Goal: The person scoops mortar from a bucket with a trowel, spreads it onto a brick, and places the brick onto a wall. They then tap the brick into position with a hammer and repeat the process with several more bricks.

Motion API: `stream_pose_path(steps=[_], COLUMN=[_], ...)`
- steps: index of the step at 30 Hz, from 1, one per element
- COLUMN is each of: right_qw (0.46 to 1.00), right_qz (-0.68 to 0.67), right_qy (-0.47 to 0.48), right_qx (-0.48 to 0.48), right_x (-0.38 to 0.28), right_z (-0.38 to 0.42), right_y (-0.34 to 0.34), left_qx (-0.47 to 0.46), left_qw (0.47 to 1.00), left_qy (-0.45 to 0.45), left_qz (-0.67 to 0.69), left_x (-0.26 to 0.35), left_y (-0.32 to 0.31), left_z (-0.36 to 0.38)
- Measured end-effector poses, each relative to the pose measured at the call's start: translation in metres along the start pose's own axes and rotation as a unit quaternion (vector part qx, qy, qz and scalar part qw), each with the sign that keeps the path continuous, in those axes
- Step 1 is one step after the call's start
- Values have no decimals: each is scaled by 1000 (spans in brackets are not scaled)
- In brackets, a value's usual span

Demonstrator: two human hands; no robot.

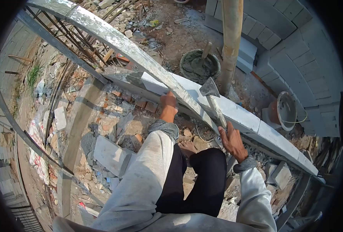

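A long straightedge bar [129,48], speckled with mortar, slants across the row of pale blocks [237,112]. My left hand [168,103] is closed near the bar's underside, at the near face of a block; what its fingers grip is hidden. The wooden handle of a hatchet-like tool [217,110] is in my right hand [233,143], with the metal head [209,88] pointing up over the blocks. Beyond the wall sits a bucket of grey mortar [199,67] with a handle sticking out.
A round post [231,42] rises behind the wall. Stacked blocks [299,65] and a second bucket [285,110] are at the right. Rubble and a loose slab [111,154] lie at the left. Rebar [77,40] stands at the upper left.
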State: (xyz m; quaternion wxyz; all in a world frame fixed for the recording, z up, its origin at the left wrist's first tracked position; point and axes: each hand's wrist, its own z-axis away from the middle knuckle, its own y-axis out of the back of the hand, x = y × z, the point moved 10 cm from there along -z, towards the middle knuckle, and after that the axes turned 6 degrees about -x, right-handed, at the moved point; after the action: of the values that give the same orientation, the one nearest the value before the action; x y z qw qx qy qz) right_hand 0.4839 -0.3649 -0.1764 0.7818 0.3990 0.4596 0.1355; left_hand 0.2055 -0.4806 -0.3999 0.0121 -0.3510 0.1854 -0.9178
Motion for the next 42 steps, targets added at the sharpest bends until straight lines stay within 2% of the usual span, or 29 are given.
stream_pose_path(steps=[2, 5, 6, 10, 13, 16, 19, 22, 26, 27, 30, 33, 34, 37, 42], right_qw=[998, 999, 997, 999, 999, 994, 997, 997, 999, 1000, 990, 995, 987, 991, 990], right_qz=[-22, 29, 53, -20, -19, 92, -24, -76, 6, 15, 24, 73, 139, 86, 19], right_qy=[20, 10, -35, -44, -28, -31, -41, 29, -9, 26, 120, 72, 64, 77, 134], right_qx=[48, 33, -36, -6, 30, -57, -63, -16, -33, -10, 63, 6, -56, -63, 39], right_x=[-8, 4, 12, -8, -2, 9, -15, -48, -18, -26, -49, -34, -31, -47, -57], right_z=[3, -6, -12, -8, -9, -24, -21, -17, -26, -30, -37, -50, -56, -58, -51], right_y=[2, -7, -10, 7, -1, -9, 3, 15, 5, 10, 21, 9, 3, 14, 18], left_qx=[3, 37, 32, -1, 3, 7, 9, 45, 48, 44, 79, 68, 71, 67, 63], left_qw=[999, 998, 999, 1000, 1000, 1000, 999, 999, 997, 996, 997, 997, 997, 996, 997], left_qy=[22, 2, 0, -15, -3, -14, -17, -9, -48, -69, -15, -33, -40, -61, -36], left_qz=[-28, -46, -39, -18, -13, -9, -33, -3, 30, 32, -21, -22, -19, 1, -6], left_x=[10, 27, 28, 35, 34, 26, 20, 32, 73, 82, 79, 87, 81, 82, 82], left_y=[-9, -10, -8, -14, -12, -9, -5, 4, 10, 10, 17, 10, 13, 13, 15], left_z=[23, 49, 50, 59, 61, 44, 32, 30, 48, 49, 54, 61, 52, 42, 48])
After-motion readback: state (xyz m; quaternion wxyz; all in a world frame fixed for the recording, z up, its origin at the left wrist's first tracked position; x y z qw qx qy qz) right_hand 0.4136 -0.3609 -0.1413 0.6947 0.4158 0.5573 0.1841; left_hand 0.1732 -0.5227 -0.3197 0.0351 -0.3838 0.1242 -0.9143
